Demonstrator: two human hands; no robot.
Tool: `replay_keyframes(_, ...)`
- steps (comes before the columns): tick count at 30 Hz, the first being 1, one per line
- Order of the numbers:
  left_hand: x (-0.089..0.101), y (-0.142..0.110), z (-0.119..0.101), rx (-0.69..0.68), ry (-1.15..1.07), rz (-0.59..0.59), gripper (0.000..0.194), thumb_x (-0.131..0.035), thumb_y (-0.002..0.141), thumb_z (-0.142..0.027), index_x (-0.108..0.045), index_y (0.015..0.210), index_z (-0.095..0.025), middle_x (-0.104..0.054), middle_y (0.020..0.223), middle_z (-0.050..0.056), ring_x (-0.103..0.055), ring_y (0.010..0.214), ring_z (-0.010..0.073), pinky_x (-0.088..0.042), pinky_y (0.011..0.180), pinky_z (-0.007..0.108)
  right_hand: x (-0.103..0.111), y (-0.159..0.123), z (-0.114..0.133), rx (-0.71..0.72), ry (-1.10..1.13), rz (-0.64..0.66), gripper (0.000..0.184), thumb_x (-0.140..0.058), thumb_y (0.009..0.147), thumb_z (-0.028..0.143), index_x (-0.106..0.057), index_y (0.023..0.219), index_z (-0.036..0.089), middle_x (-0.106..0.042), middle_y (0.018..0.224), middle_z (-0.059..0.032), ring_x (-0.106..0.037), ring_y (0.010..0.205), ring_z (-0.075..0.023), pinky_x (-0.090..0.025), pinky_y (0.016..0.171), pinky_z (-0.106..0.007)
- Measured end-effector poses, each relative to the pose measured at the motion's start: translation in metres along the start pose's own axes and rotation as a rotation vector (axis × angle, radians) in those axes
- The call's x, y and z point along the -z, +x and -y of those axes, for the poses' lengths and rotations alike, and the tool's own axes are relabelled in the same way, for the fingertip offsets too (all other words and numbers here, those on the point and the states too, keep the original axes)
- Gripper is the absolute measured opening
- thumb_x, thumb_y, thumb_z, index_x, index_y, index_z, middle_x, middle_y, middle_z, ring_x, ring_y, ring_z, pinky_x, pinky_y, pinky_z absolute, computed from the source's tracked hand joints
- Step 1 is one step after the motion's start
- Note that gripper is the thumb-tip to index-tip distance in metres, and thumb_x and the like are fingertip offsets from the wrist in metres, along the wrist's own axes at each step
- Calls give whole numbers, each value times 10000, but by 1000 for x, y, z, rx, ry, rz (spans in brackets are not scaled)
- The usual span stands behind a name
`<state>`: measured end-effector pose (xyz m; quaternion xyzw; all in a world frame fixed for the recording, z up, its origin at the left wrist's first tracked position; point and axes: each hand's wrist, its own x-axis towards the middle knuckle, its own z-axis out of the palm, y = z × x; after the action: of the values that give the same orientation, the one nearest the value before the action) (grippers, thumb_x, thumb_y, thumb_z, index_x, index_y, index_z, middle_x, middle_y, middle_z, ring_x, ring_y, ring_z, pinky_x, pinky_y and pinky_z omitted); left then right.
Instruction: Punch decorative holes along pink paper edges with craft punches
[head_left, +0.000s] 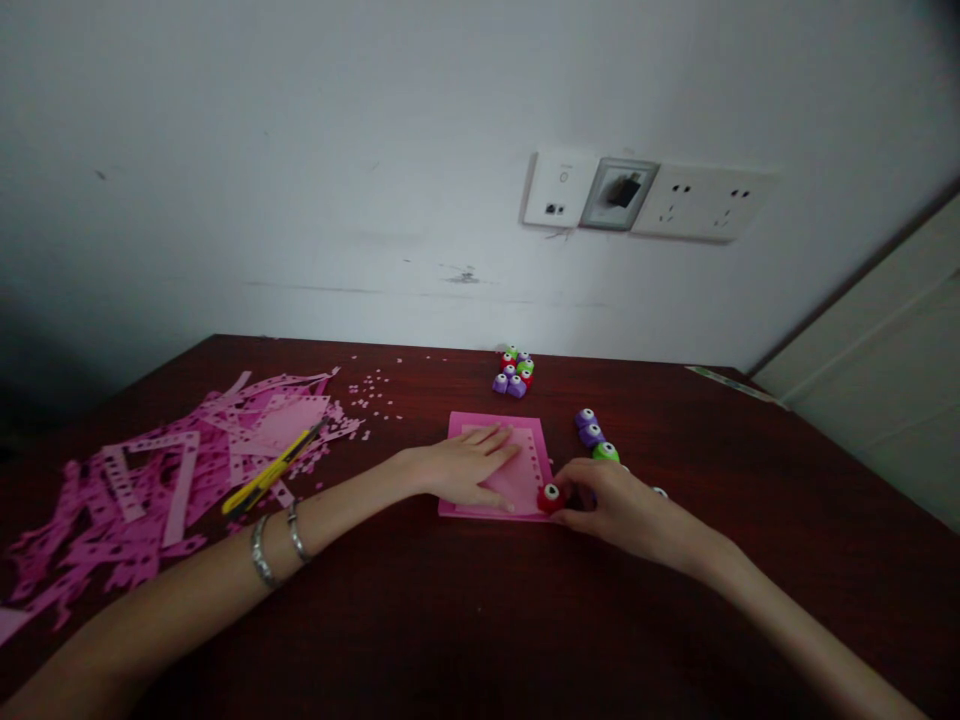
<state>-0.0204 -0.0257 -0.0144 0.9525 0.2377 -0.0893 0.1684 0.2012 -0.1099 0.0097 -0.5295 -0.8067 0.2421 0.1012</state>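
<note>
"So, what do the hands do, at the near side of the table [420, 620]?"

"The right hand [615, 500] has thumb and fingers closed on a red punch [549, 499], as I judge it, at the near right corner of the pink sheet [517, 480]. The left hand [471, 467] lies flat on this sheet, fingers a little spread. The two hands are apart."

"And how is it done well?"

"I think the palm should press evenly, so that the paper does not slip. The punch should sit straight to the edge, in line with the small dark marks on the right side."

"Which materials do you notice?"

"The table is dark, reddish and smooth. To the left is a loose heap of pink scraps [150, 490], thin strips with holes, and on it a slim yellow knife [274, 470]. To the right, rounded purple and green punches [591, 434] make a row. Farther, tiny paper bits [367, 390] are scattered on the left, and more punches stand in a cluster [514, 372]."

"And farthest?"

"A pale, scuffed wall [300, 200] with flat, square-cornered sockets [705, 203]."
</note>
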Motion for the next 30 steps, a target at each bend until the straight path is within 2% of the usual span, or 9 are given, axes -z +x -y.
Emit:
replay_keyframes(12,-1,0,1,-6,-4,12,881,-332,789,-661,-34,1412,-114,32,1467,120,4,1346,270,-124,1084,423,0,1,-5,2,3,13,182,-603,757,244,-650,921,178,-613,846,-39,-536,696,-146,-423,648,-269)
replay_keyframes(18,-1,0,1,-9,-12,1,849,-370,802,-601,-51,1411,-103,14,1466,123,-2,1345,265,-124,1085,416,0,2,-6,64,5,16,206,-580,774,221,-641,965,174,-611,901,-54,-536,709,-146,-424,674,-276)
replay_keyframes(24,0,-1,1,-12,-16,-6,836,-405,801,-570,-59,1412,-117,0,1467,117,-20,1344,273,-148,1078,422,3,1,-2,2,-7,19,189,-609,757,248,-660,923,176,-624,826,-44,-539,668,-143,-428,628,-268)
replay_keyframes(30,-4,1,4,-10,-14,-9,849,-416,798,-574,-36,1413,-130,18,1467,116,-10,1344,275,-135,1080,423,4,1,-1,33,-1,17,202,-603,762,237,-655,947,176,-624,854,-42,-546,686,-140,-438,648,-275)
